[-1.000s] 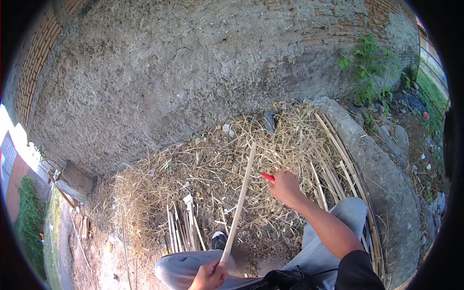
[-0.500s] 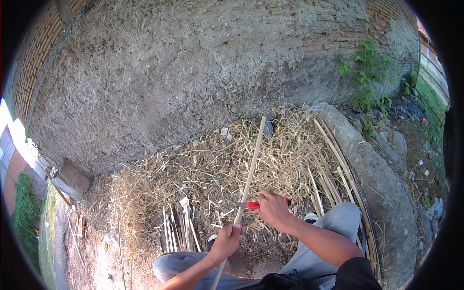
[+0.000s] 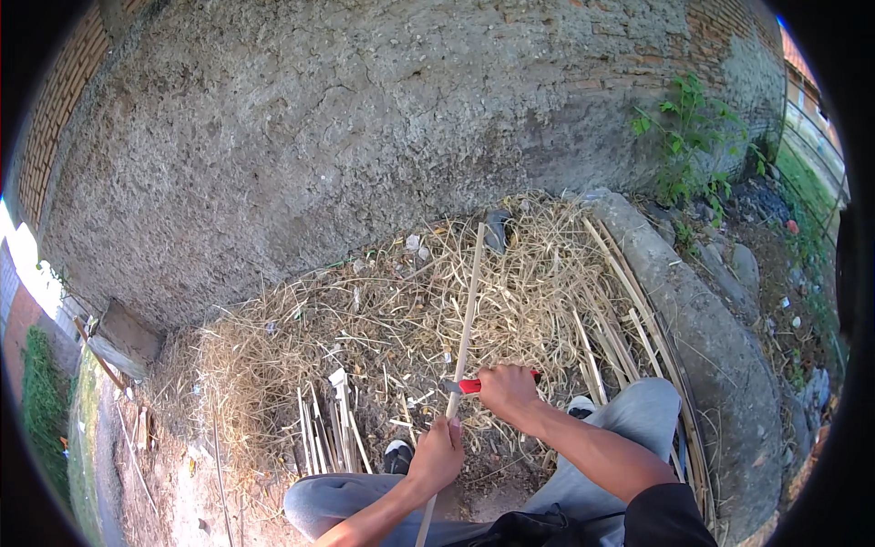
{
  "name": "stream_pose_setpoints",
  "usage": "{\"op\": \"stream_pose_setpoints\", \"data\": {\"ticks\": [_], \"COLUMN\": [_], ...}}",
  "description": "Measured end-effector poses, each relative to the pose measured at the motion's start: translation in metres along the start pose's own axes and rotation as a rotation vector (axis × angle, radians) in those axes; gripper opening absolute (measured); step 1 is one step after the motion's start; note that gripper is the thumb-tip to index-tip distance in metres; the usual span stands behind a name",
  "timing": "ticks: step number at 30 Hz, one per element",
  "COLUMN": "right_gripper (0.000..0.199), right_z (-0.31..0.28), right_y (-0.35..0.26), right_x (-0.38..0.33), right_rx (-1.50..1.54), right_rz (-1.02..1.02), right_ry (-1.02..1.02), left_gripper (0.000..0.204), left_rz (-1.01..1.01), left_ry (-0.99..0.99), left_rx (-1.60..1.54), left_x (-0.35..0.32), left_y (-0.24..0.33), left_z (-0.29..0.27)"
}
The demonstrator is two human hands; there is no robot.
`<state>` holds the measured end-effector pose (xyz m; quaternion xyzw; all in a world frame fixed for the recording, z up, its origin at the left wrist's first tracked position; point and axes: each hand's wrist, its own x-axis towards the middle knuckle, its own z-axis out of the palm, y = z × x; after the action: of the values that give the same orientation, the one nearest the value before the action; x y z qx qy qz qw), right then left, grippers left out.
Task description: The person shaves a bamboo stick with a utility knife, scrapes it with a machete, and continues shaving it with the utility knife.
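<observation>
A long pale strip of split bamboo [image 3: 470, 314] slants up from my lap toward the wall. Round its lower part my left hand [image 3: 437, 453] is closed, just below the blade. My right hand [image 3: 508, 394] is wrapped round a red-handled knife [image 3: 469, 387]. Its short grey blade lies against the strip, a little above my left fingers. Most of the handle is covered by my right hand, with its red end showing past the fingers.
Pale shavings [image 3: 547, 273] cover the ground. Bamboo strips [image 3: 324, 428] lie by my left foot, and longer strips [image 3: 629, 273] lie right, along a concrete kerb [image 3: 711, 337]. Ahead rises a rough wall [image 3: 365, 137], with a green plant [image 3: 688, 137] at right.
The bamboo strip stands slightly more upright, its top shifted left and its lower end right. My left hand has moved a little right. The knife blade stays against the strip.
</observation>
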<state>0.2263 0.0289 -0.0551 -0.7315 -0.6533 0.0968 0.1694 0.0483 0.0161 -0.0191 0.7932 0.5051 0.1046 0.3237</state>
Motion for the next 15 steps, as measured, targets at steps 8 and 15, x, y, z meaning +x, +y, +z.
{"op": "stream_pose_setpoints", "data": {"ticks": [8, 15], "right_gripper": [0.019, 0.015], "right_z": [0.010, -0.007], "right_y": [0.003, 0.038], "right_x": [0.013, 0.027], "right_rx": [-0.032, 0.010], "right_rz": [0.024, 0.208], "right_ry": [0.004, 0.099], "left_gripper": [0.035, 0.035], "left_rz": [-0.083, -0.015], "left_ry": [-0.077, -0.123], "left_rx": [-0.023, -0.028], "left_x": [-0.001, -0.029], "left_y": [0.011, -0.007], "left_z": [-0.010, -0.006]}}
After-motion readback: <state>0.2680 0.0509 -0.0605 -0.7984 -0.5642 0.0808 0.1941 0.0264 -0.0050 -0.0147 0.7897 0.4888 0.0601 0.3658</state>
